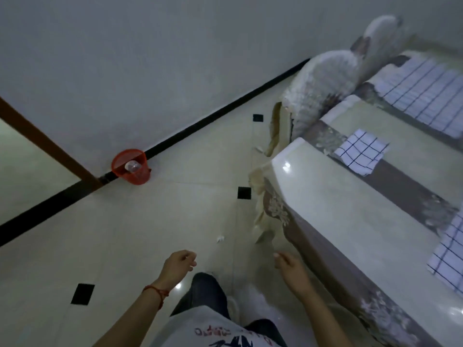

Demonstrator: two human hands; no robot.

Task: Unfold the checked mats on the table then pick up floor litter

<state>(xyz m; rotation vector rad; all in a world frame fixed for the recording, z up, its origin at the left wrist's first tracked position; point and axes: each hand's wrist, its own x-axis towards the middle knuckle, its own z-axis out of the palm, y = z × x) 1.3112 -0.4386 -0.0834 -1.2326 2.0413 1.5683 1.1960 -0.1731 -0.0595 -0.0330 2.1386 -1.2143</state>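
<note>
Both the left hand (179, 262) and right hand (288, 265) hang loosely curled, empty. The small paper scrap (220, 238) could be overlooked; the folded checked mat (359, 152) remains on the bench (350, 216).

A red mesh wastebasket (132, 166) stands on the pale tiled floor (150, 221) against the black skirting board (175, 139), with a clear plastic bottle (132, 167) lying inside it. Just left of it a brown door frame (47, 144) meets the grey wall (150, 58). Two chairs in fluffy white covers (325, 88) are pushed up to the far side of the desk (338, 196), which wears a glossy cover over a floral cloth.
</note>
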